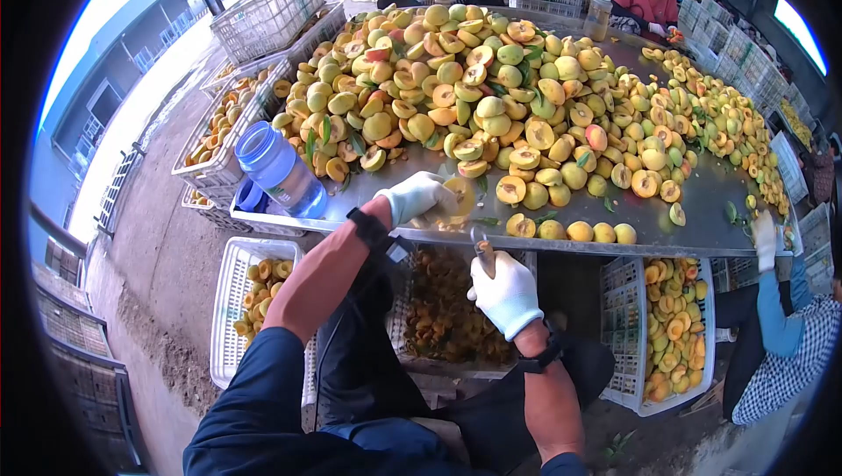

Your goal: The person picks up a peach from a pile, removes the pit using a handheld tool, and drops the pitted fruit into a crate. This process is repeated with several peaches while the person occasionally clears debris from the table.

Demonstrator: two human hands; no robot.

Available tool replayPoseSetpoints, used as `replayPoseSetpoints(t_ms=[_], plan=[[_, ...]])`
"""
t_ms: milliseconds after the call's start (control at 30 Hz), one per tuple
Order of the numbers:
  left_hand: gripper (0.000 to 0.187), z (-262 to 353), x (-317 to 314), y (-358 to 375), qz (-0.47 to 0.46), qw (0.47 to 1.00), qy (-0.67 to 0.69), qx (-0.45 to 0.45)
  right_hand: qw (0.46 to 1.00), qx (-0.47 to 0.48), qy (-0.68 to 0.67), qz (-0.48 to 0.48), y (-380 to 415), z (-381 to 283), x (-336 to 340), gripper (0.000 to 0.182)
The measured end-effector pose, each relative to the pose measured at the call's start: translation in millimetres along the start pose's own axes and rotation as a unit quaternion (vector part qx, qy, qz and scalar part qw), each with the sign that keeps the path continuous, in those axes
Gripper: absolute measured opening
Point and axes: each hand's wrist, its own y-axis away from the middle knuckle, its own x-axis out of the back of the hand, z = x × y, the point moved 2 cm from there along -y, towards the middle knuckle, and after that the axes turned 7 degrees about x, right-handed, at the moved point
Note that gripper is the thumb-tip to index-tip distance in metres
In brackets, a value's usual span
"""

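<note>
Mostly bare metal at right centre of the worktop, grey and shiny, with a raised rim along the near edge. Piled on top: broad heap of stone fruit, yellow to greenish, some blushed red or orange; many halved, with golden flesh and brownish-red hollows, others rounded side up. Green leaves mixed in. Along the near rim, short row of fruit, leftmost showing a cut face.

Below, at right, white slatted crate filled with yellow halves; at left, white crate holding more. Between, under the rim, brown scraps, too dark to sort out.

At the left corner, translucent blue bottle, uncapped and tilted; greenish marking low on its side, too small to read. Just beside, dark blue lid.

At far right, co-worker's gloved hand near the worktop's edge.

Left hand: white glove, fingers curled on a piece of fruit, held up over the near rim; yellow, browner at centre, blurred. Right hand: white glove, wrapped round a small tool, brownish handle, metal loop at the tip, just below that fruit.
</note>
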Motion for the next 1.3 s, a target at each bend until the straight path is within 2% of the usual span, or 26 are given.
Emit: replayPoseSetpoints(t_ms=[133,167,233,367,433,500,533,567,633,667,700,767,800,867,933,1100,1167,1300], plan=[[0.038,-6,-16,55,-0.042,0.996,0.037,-0.067,0.998,0.038,0.032,0.031,1,-5,-6,0.023],[0.038,-12,-21,56,-0.043,0.996,0.041,-0.064,0.998,0.035,0.033,0.027,2,-3,-10,0.023],[0.043,-19,-28,55,-0.033,0.989,0.089,-0.113,0.999,0.000,-0.028,0.025,1,-8,-14,0.023],[0.047,-34,-38,43,-0.037,0.991,0.076,-0.101,0.998,0.020,0.013,0.057,-4,1,-23,0.021],[0.050,-42,-43,36,-0.073,0.984,0.096,-0.135,0.997,-0.034,-0.037,0.059,-5,7,-27,0.024],[0.059,-47,-48,36,-0.036,0.985,0.119,-0.123,0.998,-0.041,-0.011,0.053,-5,7,-30,0.024],[0.064,-41,-50,37,-0.055,0.972,0.145,-0.175,0.998,-0.042,0.011,0.050,-5,7,-32,0.024],[0.064,-41,-48,34,-0.053,0.972,0.148,-0.174,0.998,-0.041,0.012,0.046,-6,8,-34,0.024],[0.062,-43,-44,27,-0.170,0.934,0.272,-0.158,0.998,-0.019,0.025,0.048,-9,10,-40,0.024],[0.061,-45,-48,22,-0.196,0.909,0.345,-0.125,0.999,-0.016,0.023,0.045,-10,10,-41,0.024],[0.061,-43,-49,23,-0.192,0.909,0.347,-0.126,0.999,-0.001,0.019,0.046,-11,7,-41,0.024],[0.061,-38,-49,27,-0.225,0.865,0.444,-0.067,0.999,0.017,0.012,0.048,-12,-1,-40,0.025],[0.061,-39,-48,27,-0.283,0.827,0.483,-0.055,0.999,0.010,0.006,0.042,-12,-6,-38,0.024],[0.060,-41,-51,26,-0.265,0.831,0.488,-0.040,0.999,0.003,0.001,0.039,-13,-4,-38,0.023],[0.059,-38,-54,30,-0.249,0.834,0.492,-0.024,0.997,0.044,0.023,0.058,-15,2,-43,0.022],[0.057,-41,-57,30,-0.216,0.865,0.451,-0.038,0.997,0.004,0.068,0.047,-15,4,-43,0.024],[0.057,-47,-57,21,-0.213,0.871,0.440,-0.052,0.991,0.051,0.112,0.049,-15,11,-47,0.021],[0.056,-56,-55,10,-0.197,0.894,0.397,-0.071,0.992,0.050,0.106,0.051,-15,13,-47,0.022]])
